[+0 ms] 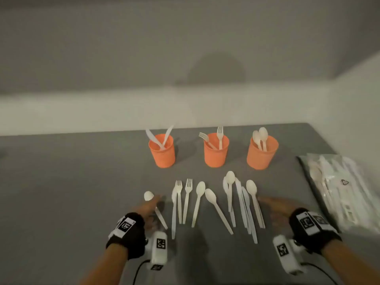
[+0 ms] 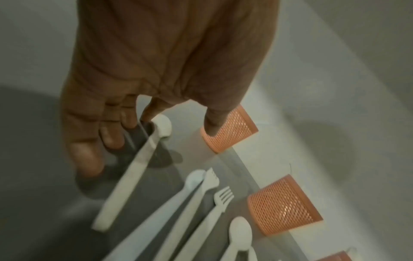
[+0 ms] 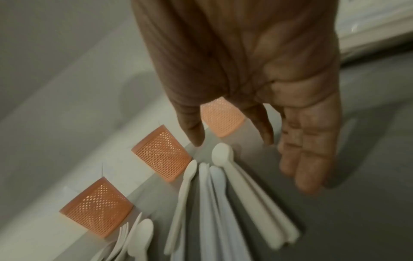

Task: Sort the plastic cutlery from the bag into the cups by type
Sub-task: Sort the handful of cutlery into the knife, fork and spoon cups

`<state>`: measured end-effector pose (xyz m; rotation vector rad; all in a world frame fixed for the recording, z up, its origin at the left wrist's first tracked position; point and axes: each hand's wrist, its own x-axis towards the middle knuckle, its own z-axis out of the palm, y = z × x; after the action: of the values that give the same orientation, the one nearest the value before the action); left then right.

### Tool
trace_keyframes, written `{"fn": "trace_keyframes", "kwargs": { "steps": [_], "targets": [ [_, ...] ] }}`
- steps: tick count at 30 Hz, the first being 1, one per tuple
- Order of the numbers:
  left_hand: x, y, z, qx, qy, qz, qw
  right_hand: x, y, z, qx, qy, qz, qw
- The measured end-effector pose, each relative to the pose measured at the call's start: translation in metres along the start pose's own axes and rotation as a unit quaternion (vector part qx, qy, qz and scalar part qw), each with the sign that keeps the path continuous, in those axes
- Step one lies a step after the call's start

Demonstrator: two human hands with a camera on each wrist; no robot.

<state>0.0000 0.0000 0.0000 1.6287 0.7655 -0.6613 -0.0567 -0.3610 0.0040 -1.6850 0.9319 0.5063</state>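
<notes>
Spread and holding nothing, left hand (image 1: 147, 206) over a lone spoon (image 2: 134, 169), fingertips (image 2: 130, 118) at its bowl. Right hand (image 1: 275, 204) likewise loose, hovering just beside the knife-and-spoon pile (image 1: 244, 204). Cups (image 1: 216, 150) beyond.

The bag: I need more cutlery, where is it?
In the head view the bag lies at the table's right edge, right of the spoon cup.

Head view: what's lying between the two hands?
Loose cutlery in a row on the table between left hand and right hand: forks, spoons, knives.
</notes>
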Motion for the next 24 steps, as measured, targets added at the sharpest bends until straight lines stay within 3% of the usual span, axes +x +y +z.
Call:
{"fn": "trace_keyframes", "kwargs": {
  "steps": [2,5,8,11,17,24],
  "targets": [
    [0.008,0.006,0.012,0.025,0.002,-0.002,1.000,0.009,-0.005,0.015,-0.008,0.006,0.000,1.000],
    [0.020,0.010,0.038,0.157,0.001,0.050,0.986,0.018,-0.019,0.039,-0.113,0.019,-0.024,0.993],
    [0.015,0.014,0.068,0.248,-0.025,0.096,0.964,0.018,-0.031,0.060,-0.247,0.039,-0.041,0.967],
    [0.002,0.019,0.098,0.263,-0.083,0.107,0.955,0.016,-0.039,0.082,-0.340,0.033,-0.069,0.937],
    [-0.009,0.024,0.134,0.139,-0.180,0.051,0.972,0.013,-0.040,0.116,-0.419,0.109,-0.134,0.892],
    [-0.001,0.023,0.136,-0.012,-0.182,0.003,0.983,0.018,-0.041,0.120,-0.445,0.114,-0.135,0.878]
  ]
}}
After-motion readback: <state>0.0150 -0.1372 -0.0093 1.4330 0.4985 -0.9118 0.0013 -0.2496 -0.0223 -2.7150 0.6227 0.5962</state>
